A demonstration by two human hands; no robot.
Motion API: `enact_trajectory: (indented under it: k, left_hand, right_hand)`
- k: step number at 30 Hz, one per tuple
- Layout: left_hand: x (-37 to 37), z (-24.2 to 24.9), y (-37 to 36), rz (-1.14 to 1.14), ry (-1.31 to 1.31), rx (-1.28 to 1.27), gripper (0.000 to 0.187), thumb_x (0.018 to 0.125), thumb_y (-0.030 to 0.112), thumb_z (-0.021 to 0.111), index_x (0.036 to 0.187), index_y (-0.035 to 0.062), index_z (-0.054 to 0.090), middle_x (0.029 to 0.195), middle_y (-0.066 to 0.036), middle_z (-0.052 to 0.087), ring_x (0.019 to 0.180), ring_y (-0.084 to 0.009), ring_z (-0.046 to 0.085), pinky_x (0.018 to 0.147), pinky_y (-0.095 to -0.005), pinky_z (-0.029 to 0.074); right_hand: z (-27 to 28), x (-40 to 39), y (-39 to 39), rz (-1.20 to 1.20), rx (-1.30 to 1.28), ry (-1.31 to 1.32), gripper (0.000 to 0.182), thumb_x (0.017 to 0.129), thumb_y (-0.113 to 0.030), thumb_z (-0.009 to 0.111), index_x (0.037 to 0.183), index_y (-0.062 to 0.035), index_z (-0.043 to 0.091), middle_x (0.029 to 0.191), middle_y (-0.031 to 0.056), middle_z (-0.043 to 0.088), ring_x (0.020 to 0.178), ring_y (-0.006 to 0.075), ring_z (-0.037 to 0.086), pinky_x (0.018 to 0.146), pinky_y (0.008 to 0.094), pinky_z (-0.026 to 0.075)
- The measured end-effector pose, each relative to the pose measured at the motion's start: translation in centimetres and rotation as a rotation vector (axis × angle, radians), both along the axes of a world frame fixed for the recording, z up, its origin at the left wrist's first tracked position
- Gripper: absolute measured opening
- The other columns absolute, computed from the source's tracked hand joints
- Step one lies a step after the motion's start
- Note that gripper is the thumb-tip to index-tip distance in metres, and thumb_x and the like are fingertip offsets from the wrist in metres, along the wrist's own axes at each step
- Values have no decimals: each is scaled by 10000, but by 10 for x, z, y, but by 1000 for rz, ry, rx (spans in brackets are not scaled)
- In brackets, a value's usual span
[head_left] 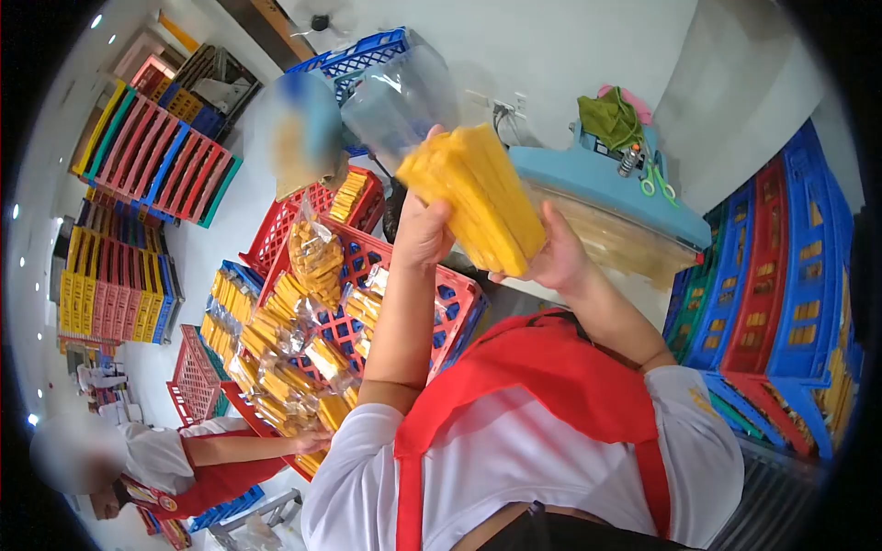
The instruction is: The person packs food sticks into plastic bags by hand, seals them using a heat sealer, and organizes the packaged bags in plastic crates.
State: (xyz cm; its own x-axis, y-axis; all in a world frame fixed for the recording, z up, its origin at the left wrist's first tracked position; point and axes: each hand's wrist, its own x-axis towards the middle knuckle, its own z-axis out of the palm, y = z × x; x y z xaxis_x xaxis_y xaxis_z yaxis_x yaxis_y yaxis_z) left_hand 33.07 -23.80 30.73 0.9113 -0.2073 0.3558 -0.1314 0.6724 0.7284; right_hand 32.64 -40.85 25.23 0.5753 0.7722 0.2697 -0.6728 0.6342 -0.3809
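Note:
A bundle of yellow sticks point(478, 197), seemingly in a clear bag, is held up in front of my chest, tilted. My left hand point(424, 225) grips its left side, with the thumb across the front. Around its lower right edge is my right hand point(558, 250), fingers partly behind it. Behind the bundle stands a light-blue machine point(588, 179) with a pale work surface. To the left, red crates point(455, 317) carry many bagged yellow sticks point(285, 367) and a larger bag of yellow pieces point(315, 257).
Stacked blue, red and green crates point(767, 275) rise close on the right. Green-handled scissors point(658, 180) and a green cloth point(611, 119) lie on the machine. Another person point(184, 459) reaches toward the bags at lower left. More crate stacks point(156, 147) stand farther left.

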Motion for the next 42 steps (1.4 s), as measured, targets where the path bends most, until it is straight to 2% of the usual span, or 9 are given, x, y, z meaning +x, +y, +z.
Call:
enact_trajectory:
  k: [5, 7, 12, 16, 22, 28, 35, 37, 42]
  left_hand:
    - [-1, 4, -14, -3, 4, -124, 897, 690, 214, 686, 1332, 69, 77, 1321, -92, 253, 1219, -213, 262, 1006, -349, 201]
    - [-5, 2, -19, 96, -6, 97, 882, 691, 162, 679, 1333, 67, 82, 1309, -95, 268, 1209, -215, 275, 998, -338, 215]
    - [-1, -10, -22, -155, -66, 139, 921, 650, 114, 703, 1337, 67, 92, 1265, -98, 343, 1168, -211, 344, 967, -324, 272]
    - [5, -38, -26, 12, -175, 663, 720, 667, 38, 676, 1285, 41, 305, 1271, -79, 362, 1119, -164, 394, 919, -298, 332]
    - [1, -62, -43, -175, 63, 762, 691, 711, -66, 588, 1303, 34, 247, 1258, -89, 376, 1107, -182, 410, 898, -308, 366]
    - [-5, -46, -45, -221, -19, 588, 697, 698, -74, 578, 1304, 28, 248, 1264, -92, 370, 1144, -151, 364, 939, -281, 289]
    - [20, -105, -45, -229, 1, 737, 635, 705, -80, 485, 1293, 13, 263, 1267, -94, 373, 1166, -148, 342, 963, -277, 255]
    - [19, -123, -49, -194, 99, 870, 593, 711, -54, 491, 1272, 14, 311, 1256, -117, 390, 1170, -167, 343, 963, -269, 251]
    - [5, -127, -39, -55, 71, 957, 461, 758, 12, 529, 1206, 27, 421, 1194, -95, 443, 1050, -147, 419, 870, -258, 332]
  right_hand:
    - [21, 7, -10, -532, -326, -296, 558, 823, -261, 512, 1280, -51, 272, 1219, 90, 407, 1136, 190, 392, 918, 349, 349]
    - [20, 9, -15, -659, -496, -562, 567, 781, -111, 565, 1268, -25, 288, 1192, 79, 419, 1113, 160, 402, 923, 312, 338]
    - [27, 8, -40, -545, -547, -598, 580, 759, -46, 583, 1262, -12, 299, 1199, 64, 419, 1107, 145, 398, 921, 303, 335]
    - [16, 0, -61, -597, -650, -579, 586, 751, 10, 573, 1269, -7, 301, 1196, 61, 429, 1104, 145, 403, 926, 296, 325]
    - [-38, -11, -71, -831, -753, -580, 621, 730, 18, 595, 1278, -30, 308, 1216, 71, 431, 1115, 146, 402, 923, 289, 331]
    - [1, -28, -76, -1058, -1007, -883, 576, 700, -4, 629, 1226, -53, 400, 1239, 86, 435, 1128, 164, 418, 932, 277, 324]
    - [-41, -19, -82, -1089, -1047, -950, 549, 706, -27, 629, 1213, -80, 426, 1227, 88, 447, 1117, 164, 432, 924, 278, 332]
    - [-72, -12, -84, -693, -1244, -644, 499, 737, -79, 610, 1205, -73, 434, 1197, 91, 470, 1070, 189, 468, 901, 282, 351]
    - [-78, -10, -82, -962, -1145, -763, 343, 760, -114, 580, 1091, -42, 525, 1010, 109, 560, 896, 196, 540, 801, 281, 405]
